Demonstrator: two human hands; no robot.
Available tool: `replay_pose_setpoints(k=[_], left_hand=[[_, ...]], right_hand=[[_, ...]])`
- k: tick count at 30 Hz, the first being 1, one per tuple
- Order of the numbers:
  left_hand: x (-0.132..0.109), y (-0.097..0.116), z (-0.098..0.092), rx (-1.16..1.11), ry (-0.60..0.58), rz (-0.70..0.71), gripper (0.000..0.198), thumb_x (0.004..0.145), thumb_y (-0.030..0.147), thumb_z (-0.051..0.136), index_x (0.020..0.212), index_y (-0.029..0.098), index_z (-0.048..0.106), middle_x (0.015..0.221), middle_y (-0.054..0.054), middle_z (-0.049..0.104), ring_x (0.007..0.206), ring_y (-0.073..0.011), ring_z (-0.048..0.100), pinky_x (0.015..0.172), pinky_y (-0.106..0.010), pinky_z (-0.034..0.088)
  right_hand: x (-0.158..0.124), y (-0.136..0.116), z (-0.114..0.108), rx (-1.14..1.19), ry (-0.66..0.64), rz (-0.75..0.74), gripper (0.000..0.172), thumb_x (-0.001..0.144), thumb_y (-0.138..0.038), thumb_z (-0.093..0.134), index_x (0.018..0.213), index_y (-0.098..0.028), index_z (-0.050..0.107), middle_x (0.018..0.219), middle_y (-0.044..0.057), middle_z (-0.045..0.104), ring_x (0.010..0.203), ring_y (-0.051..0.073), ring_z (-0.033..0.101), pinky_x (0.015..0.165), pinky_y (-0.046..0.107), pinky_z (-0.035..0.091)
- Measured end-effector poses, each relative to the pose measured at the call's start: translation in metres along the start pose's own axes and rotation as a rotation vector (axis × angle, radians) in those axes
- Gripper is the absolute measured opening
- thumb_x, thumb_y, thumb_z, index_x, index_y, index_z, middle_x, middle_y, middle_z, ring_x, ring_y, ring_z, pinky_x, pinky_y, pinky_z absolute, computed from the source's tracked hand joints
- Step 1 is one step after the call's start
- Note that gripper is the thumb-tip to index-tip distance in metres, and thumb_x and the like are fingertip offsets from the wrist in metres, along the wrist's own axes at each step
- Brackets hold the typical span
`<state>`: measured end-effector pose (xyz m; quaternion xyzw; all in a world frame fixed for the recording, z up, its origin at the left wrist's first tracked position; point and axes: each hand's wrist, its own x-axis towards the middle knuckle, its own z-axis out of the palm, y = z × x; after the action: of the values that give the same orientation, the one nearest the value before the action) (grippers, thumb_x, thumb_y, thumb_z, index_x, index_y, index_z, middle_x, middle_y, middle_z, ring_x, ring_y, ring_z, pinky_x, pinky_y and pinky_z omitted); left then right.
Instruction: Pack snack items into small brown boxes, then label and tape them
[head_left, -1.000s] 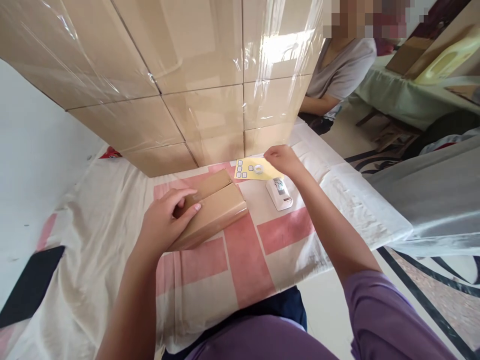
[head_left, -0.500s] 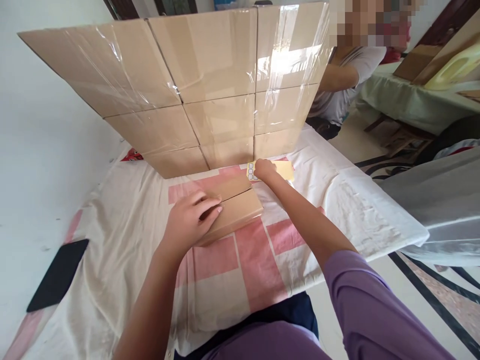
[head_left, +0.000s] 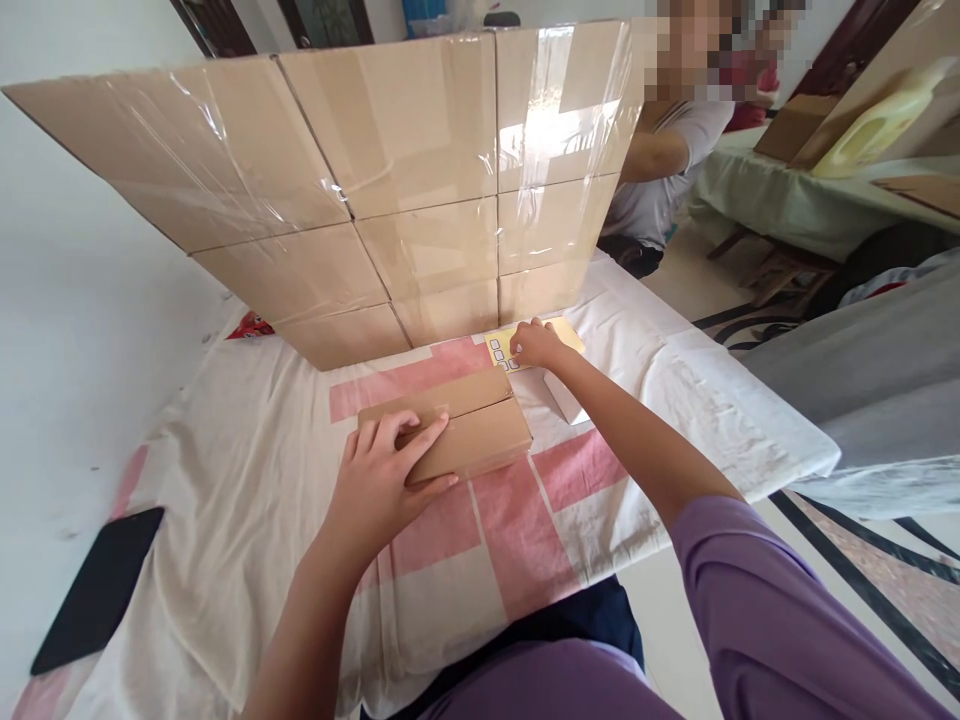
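A small closed cardboard box (head_left: 480, 430) lies flat, its top seam running lengthwise. My left hand (head_left: 390, 460) holds its left end, with fingers on the top and the thumb along the near side. Beyond the box, a yellow sticker sheet (head_left: 566, 332) with rows of small dark-outlined white labels lies on the cloth. My right hand (head_left: 536, 345) is over this sheet, fingers bent and thumb and forefinger pinched at the labels. Whether a label has come loose between them is too small to see. Partly behind my right forearm is a white piece (head_left: 564, 400), perhaps paper.
Stacked cardboard boxes (head_left: 420, 130) wrapped in clear film stand like a wall at the back. A black flat device (head_left: 97, 590) lies at the left on the tablecloth (head_left: 247, 520). Beyond the stack a person (head_left: 660, 170) sits near another table holding a yellow jug (head_left: 877, 125).
My left hand has spread its fingers further over the box's left end. My right hand stays at the sticker sheet, its fingers shifted slightly. The view has shifted a little.
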<state>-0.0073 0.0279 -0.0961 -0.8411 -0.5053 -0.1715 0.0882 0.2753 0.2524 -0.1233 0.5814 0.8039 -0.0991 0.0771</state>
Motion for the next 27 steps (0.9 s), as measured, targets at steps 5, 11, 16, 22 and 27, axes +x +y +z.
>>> replay_pose_setpoints(k=[5, 11, 16, 22, 27], left_hand=[[-0.002, 0.000, 0.001, 0.015, 0.016, -0.007, 0.063, 0.091, 0.053, 0.073, 0.148, 0.028, 0.061, 0.125, -0.012, 0.061, 0.108, -0.0303, 0.058, 0.096, -0.047, 0.046], [-0.004, 0.002, 0.001, 0.023, 0.037, -0.015, 0.062, 0.090, 0.051, 0.074, 0.146, 0.028, 0.062, 0.125, -0.013, 0.061, 0.110, -0.0315, 0.058, 0.095, -0.046, 0.047], [-0.005, 0.003, 0.000, 0.032, 0.036, -0.024, 0.062, 0.091, 0.054, 0.073, 0.146, 0.029, 0.062, 0.125, -0.013, 0.061, 0.110, -0.0311, 0.058, 0.093, -0.046, 0.047], [-0.004, 0.001, 0.000, 0.027, 0.020, -0.023, 0.062, 0.091, 0.055, 0.071, 0.146, 0.029, 0.062, 0.126, -0.013, 0.061, 0.110, -0.0309, 0.058, 0.093, -0.046, 0.048], [-0.004, 0.000, 0.001, 0.007, 0.019, -0.036, 0.061, 0.091, 0.055, 0.071, 0.146, 0.030, 0.062, 0.125, -0.013, 0.060, 0.110, -0.0315, 0.058, 0.094, -0.047, 0.048]], right_hand=[[0.000, 0.003, 0.002, 0.008, -0.042, -0.038, 0.020, 0.091, -0.019, 0.066, 0.109, -0.019, 0.074, 0.133, 0.017, 0.059, 0.127, 0.035, 0.048, 0.105, 0.047, 0.040], [0.010, 0.000, 0.006, 0.004, -0.100, -0.010, 0.016, 0.088, -0.015, 0.062, 0.100, -0.014, 0.072, 0.129, 0.020, 0.054, 0.123, 0.039, 0.048, 0.099, 0.049, 0.043], [0.010, -0.003, 0.010, 0.002, -0.085, -0.002, 0.016, 0.089, -0.017, 0.057, 0.098, -0.013, 0.069, 0.128, 0.021, 0.054, 0.124, 0.039, 0.046, 0.102, 0.051, 0.041], [0.002, -0.003, 0.003, 0.013, -0.039, -0.007, 0.021, 0.093, -0.018, 0.052, 0.107, -0.015, 0.068, 0.124, 0.020, 0.061, 0.120, 0.037, 0.053, 0.101, 0.049, 0.043], [-0.011, -0.003, -0.010, 0.007, 0.051, -0.045, 0.024, 0.092, -0.012, 0.050, 0.107, -0.012, 0.068, 0.119, 0.020, 0.065, 0.113, 0.034, 0.057, 0.105, 0.051, 0.039]])
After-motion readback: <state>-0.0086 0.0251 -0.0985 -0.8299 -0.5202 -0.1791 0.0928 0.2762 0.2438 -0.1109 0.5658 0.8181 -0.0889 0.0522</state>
